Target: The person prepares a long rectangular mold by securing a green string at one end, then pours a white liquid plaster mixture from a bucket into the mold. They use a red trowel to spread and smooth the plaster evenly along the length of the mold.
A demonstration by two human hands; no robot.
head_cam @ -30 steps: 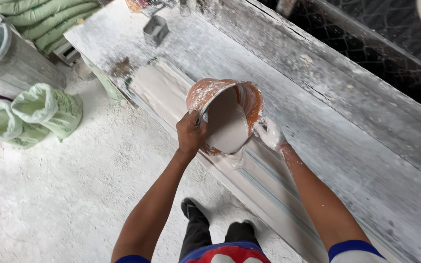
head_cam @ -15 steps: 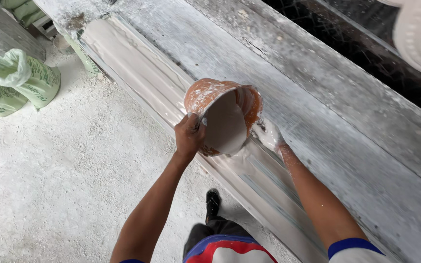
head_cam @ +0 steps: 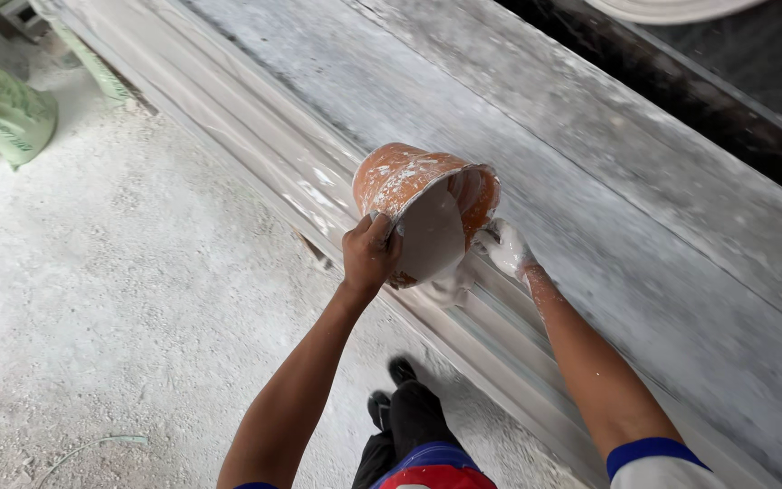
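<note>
Orange bucket (head_cam: 414, 204) is held tipped over the long grooved mould (head_cam: 500, 349), mouth down toward it. Rim is gripped by left hand (head_cam: 370, 256), fingers clenched. Right hand (head_cam: 507, 248), plaster-coated, sits at mouth's far side; grip can't be told. Mould axis runs diag. upper-left to lower-right.

You're standing on a rough floor (head_cam: 92, 299) dusted w/ white powder, daylight flat and even. A long grey plaster-caked bench (head_cam: 590, 181) runs diagonally across, w/ pale green sacks (head_cam: 2, 113) slumped at upper left and dark ground (head_cam: 735, 63) beyond the bench's far edge.
</note>
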